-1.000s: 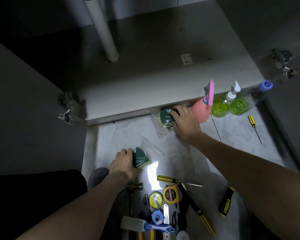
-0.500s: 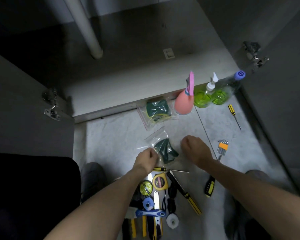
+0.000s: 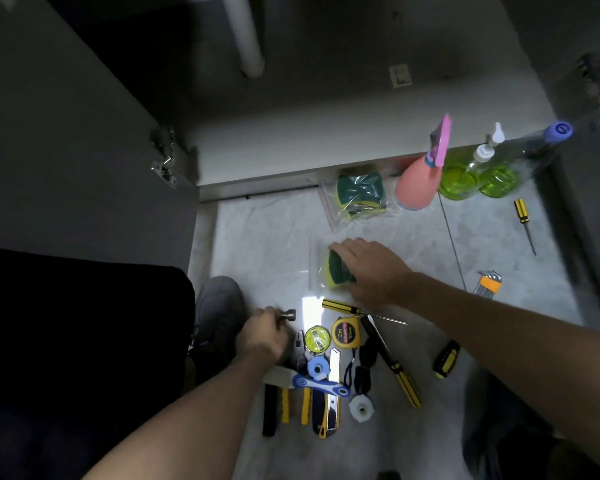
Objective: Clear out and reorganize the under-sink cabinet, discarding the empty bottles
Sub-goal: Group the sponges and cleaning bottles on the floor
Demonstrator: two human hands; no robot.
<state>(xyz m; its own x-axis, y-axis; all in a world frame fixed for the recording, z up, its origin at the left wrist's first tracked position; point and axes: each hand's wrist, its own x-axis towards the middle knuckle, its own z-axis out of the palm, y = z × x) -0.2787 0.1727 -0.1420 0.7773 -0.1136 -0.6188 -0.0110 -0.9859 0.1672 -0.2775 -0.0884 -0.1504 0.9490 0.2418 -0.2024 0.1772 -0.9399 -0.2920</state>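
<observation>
Head view shows the right hand (image 3: 368,268) lying with fingers spread and nearly straight on a clear crinkled plastic bag holding a green-and-yellow sponge (image 3: 335,271) on the pale marbled floor (image 3: 257,244), while the left hand (image 3: 262,336) curls round a hammer (image 3: 287,315) with a dull metal head. A second bagged sponge (image 3: 359,194) lies by the open cabinet's edge (image 3: 291,161), just beside a rounded pink spray bottle (image 3: 418,183) and two glossy green bottles (image 3: 478,173).
</observation>
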